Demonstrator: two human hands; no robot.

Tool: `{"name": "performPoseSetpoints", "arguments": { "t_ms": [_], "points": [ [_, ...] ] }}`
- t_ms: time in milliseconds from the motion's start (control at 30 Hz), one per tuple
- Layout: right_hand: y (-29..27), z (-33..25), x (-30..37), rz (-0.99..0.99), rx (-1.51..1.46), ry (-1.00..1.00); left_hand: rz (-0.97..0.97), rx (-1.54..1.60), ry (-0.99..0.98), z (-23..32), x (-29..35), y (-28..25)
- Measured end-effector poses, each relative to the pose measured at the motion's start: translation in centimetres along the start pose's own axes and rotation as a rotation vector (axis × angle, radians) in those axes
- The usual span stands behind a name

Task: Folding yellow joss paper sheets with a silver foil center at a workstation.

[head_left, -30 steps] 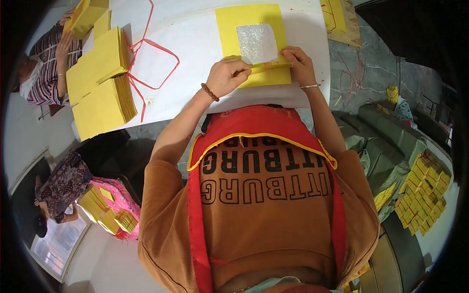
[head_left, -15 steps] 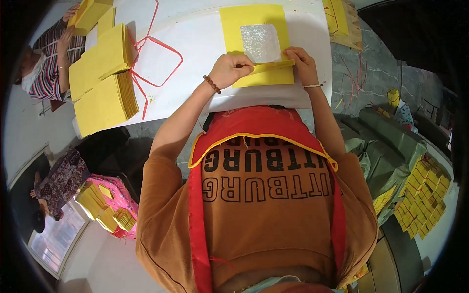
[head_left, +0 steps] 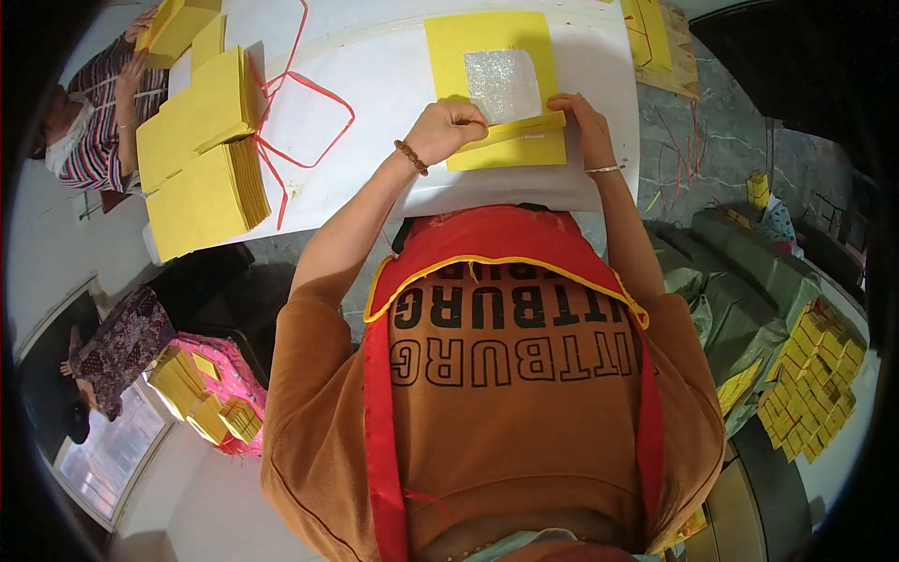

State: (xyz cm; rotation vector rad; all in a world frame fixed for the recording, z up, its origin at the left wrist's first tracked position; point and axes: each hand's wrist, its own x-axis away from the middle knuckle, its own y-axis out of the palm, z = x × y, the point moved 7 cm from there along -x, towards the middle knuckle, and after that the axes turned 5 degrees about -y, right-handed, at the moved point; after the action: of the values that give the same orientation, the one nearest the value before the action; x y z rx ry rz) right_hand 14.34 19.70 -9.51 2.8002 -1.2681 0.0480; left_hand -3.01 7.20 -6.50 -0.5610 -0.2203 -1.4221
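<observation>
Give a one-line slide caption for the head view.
Both hands fold the near edge of a yellow sheet with silver square.

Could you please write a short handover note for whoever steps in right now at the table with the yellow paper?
Left hand: fist pressing the folded near edge of the yellow sheet.
Right hand: fingers holding the fold's other end.
Silver foil square sits at the sheet's centre, on the white table.
Done: near edge folded up.
Left: other edges remain flat; stacks of yellow sheets wait at left, beside a red string.
</observation>
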Motion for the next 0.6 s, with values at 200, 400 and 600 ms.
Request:
{"name": "performPoseSetpoints", "arguments": {
  "t_ms": [200,400,600],
  "points": [
    [-0.2,0.2,0.1,-0.003,0.028,0.007,0.020,-0.012,-0.008,0.1,0.1,-0.1],
    [0.2,-0.3,0.6,-0.153,0.336,-0.274,0.010,0.008,-0.039,-0.4,0.1,-0.4],
    [0.2,0.7,0.4,-0.155,0.232,-0.194,0.125,-0.655,0.628,4.1,5.0,-0.4]
  ]
}}
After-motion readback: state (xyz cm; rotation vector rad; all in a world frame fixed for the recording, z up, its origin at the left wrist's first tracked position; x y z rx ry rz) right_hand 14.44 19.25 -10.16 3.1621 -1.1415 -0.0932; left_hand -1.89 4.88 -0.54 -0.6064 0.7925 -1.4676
